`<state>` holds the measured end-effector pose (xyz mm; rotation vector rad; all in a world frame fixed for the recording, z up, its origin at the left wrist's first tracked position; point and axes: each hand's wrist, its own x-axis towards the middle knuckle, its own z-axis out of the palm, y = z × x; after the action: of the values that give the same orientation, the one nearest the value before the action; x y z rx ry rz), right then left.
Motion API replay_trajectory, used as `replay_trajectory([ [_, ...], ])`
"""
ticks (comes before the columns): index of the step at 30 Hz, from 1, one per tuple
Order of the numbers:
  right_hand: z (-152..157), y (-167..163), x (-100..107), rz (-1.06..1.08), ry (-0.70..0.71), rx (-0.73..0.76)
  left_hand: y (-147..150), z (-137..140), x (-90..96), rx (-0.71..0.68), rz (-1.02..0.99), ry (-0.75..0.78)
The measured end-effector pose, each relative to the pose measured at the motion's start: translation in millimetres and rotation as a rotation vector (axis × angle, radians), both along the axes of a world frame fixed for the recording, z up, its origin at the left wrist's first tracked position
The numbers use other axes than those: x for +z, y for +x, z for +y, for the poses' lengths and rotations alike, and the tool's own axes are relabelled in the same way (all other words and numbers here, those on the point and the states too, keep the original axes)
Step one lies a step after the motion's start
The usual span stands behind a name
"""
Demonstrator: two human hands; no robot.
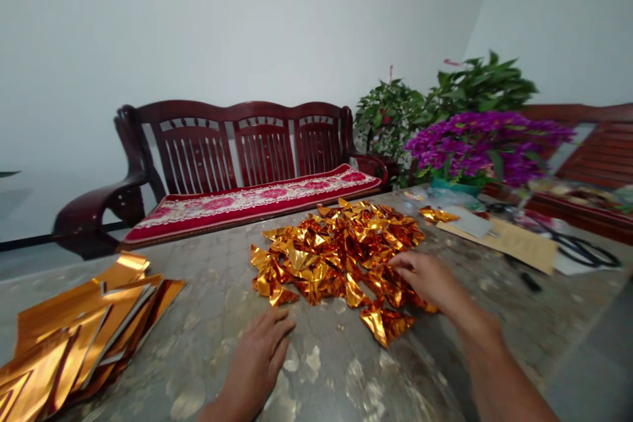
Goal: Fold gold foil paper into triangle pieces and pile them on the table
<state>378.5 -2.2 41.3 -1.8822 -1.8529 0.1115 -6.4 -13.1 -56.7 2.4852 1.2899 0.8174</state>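
A heap of folded shiny gold foil paper pieces (pixel 341 244) lies in the middle of the patterned grey table (pixel 208 349). My right hand (pixel 428 280) reaches in at the heap's right side, its fingertips at the foil and slightly apart; I see nothing held in them. One folded foil piece (pixel 386 324) sits at the heap's near edge, just below that hand. My left hand (pixel 260 356) rests on the tabletop in front of the heap, fingers stretched out and holding nothing. On the left lies a stack of flat gold foil sheets (pixel 84 330), loosely fanned.
Right of the heap are a separate foil piece (pixel 438 215), a tan envelope (pixel 519 244) and black cable-like loops (pixel 583 252). Purple flowers (pixel 484 142) in a teal pot (pixel 455 187) stand at the back right. Behind the table is a dark wooden bench (pixel 262 145) with a red cushion (pixel 257 201).
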Motion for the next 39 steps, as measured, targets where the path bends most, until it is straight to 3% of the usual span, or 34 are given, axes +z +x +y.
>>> replay_trajectory([
  [8,-10,-21,-8,-0.258,-0.110,-0.099,-2,2,-9.2,0.038,-0.066,0.051],
  [13,-7,-17,-13,-0.125,-0.134,-0.081,-2,1,-5.2,0.045,-0.123,0.016],
  [16,-4,-21,-9,0.058,-0.080,0.012,-2,-1,-1.8,0.047,-0.159,-0.025],
  [20,0,-55,-9,0.281,-0.012,0.160,-2,-3,1.5,0.055,-0.230,-0.059],
  [23,7,-87,-16,0.271,0.048,0.203,-3,-2,0.4,0.082,-0.256,-0.060],
  [26,20,-92,-20,0.304,0.034,0.276,-3,0,-2.0,0.096,-0.263,-0.071],
  [30,37,-55,-8,0.101,0.134,-0.001,-4,0,-1.9,0.105,-0.282,-0.087],
  [34,40,-27,5,-0.220,0.148,-0.004,-4,0,0.3,0.102,-0.298,-0.100],
  [39,42,-31,3,-0.459,0.172,0.030,-4,0,0.5,0.094,-0.287,-0.120],
])
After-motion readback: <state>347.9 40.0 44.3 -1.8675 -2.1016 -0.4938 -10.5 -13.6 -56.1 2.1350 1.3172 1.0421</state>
